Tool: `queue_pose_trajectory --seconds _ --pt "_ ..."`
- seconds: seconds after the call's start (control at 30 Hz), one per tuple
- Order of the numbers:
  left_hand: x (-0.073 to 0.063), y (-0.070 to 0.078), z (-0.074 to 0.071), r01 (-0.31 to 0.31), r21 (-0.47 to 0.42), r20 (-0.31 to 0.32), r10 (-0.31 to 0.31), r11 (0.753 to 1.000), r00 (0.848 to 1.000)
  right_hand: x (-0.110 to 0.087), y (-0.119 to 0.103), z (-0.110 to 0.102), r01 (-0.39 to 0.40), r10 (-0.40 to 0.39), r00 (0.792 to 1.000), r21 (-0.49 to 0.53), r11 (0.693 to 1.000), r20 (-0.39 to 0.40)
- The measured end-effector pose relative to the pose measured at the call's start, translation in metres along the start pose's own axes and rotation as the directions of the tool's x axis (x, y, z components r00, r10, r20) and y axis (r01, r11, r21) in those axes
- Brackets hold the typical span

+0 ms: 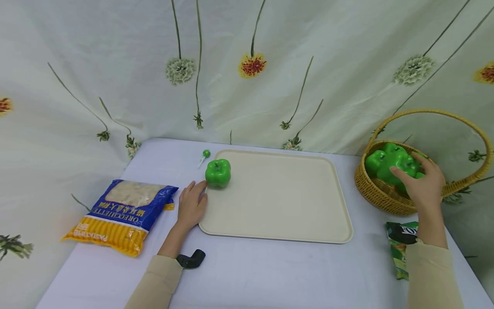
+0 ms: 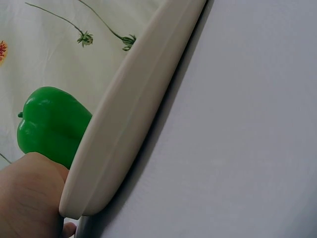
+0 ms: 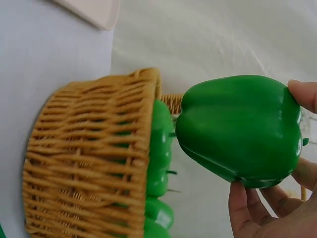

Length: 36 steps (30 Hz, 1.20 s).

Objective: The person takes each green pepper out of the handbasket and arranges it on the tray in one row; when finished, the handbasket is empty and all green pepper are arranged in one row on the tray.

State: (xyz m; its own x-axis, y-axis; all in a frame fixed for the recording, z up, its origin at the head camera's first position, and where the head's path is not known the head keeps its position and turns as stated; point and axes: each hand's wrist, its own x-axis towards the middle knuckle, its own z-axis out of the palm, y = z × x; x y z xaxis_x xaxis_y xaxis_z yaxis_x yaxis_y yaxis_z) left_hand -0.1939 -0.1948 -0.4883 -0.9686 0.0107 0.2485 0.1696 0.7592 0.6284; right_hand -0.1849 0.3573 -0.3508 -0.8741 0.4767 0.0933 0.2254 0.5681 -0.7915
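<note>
While over bskt point(image 3: 89, 158), pepper point(image 3: 237, 129) (R fingers point(image 3: 239, 210))

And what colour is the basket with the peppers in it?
The basket is golden brown, best seen in the right wrist view.

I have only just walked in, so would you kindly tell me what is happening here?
A person's right hand holds a green pepper above the basket, which contains more peppers. Another pepper sits on the tray, with the left hand beside it at the tray's left edge. A pasta bag and a lollipop lie to the left.
</note>
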Motion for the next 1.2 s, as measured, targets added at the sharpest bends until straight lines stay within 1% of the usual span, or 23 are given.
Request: queue_pose_trajectory --seconds 0.07,0.13,0.27,0.37,0.43,0.57,0.77,0.87,0.97,1.2 --pt "0.000 0.000 0.000 -0.001 0.000 -0.001 0.001 1.000 1.000 -0.002 -0.005 0.003 0.006 -0.006 1.000 0.019 1.000 0.010" --pt "0.000 -0.001 0.000 -0.002 0.002 -0.001 0.002 1.000 1.000 -0.005 -0.011 0.008 0.029 -0.030 0.999 0.034 0.999 0.012" --pt "0.000 -0.002 0.001 -0.008 0.002 -0.013 0.008 1.000 1.000 -0.011 -0.021 0.023 0.106 -0.106 0.994 0.031 0.994 0.002" --pt "0.000 -0.003 0.002 -0.014 0.001 -0.026 0.014 1.000 1.000 -0.015 -0.028 0.037 0.155 -0.156 0.988 0.030 0.987 0.022" --pt "0.000 -0.002 0.001 -0.018 0.002 -0.031 0.018 1.000 0.999 -0.017 -0.033 0.048 0.180 -0.183 0.982 0.051 0.982 0.048" --pt "0.000 -0.001 0.001 -0.010 0.006 -0.020 0.010 1.000 1.000 -0.023 -0.042 0.072 0.236 -0.247 0.964 0.109 0.966 0.094" --pt "0.000 0.000 0.000 0.000 0.004 -0.006 0.000 1.000 1.000 -0.032 -0.053 0.116 0.304 -0.322 0.938 0.144 0.942 0.127" --pt "0.000 0.001 0.000 -0.003 0.003 -0.008 0.003 1.000 1.000 -0.036 -0.058 0.138 0.311 -0.337 0.926 0.163 0.936 0.167" --pt "0.000 0.002 0.000 0.001 0.003 -0.005 -0.001 1.000 1.000 -0.042 -0.066 0.158 0.301 -0.341 0.914 0.199 0.933 0.219" --pt "0.000 0.000 0.000 0.007 0.003 -0.005 -0.007 1.000 1.000 -0.064 -0.092 0.202 0.297 -0.376 0.878 0.280 0.913 0.297"
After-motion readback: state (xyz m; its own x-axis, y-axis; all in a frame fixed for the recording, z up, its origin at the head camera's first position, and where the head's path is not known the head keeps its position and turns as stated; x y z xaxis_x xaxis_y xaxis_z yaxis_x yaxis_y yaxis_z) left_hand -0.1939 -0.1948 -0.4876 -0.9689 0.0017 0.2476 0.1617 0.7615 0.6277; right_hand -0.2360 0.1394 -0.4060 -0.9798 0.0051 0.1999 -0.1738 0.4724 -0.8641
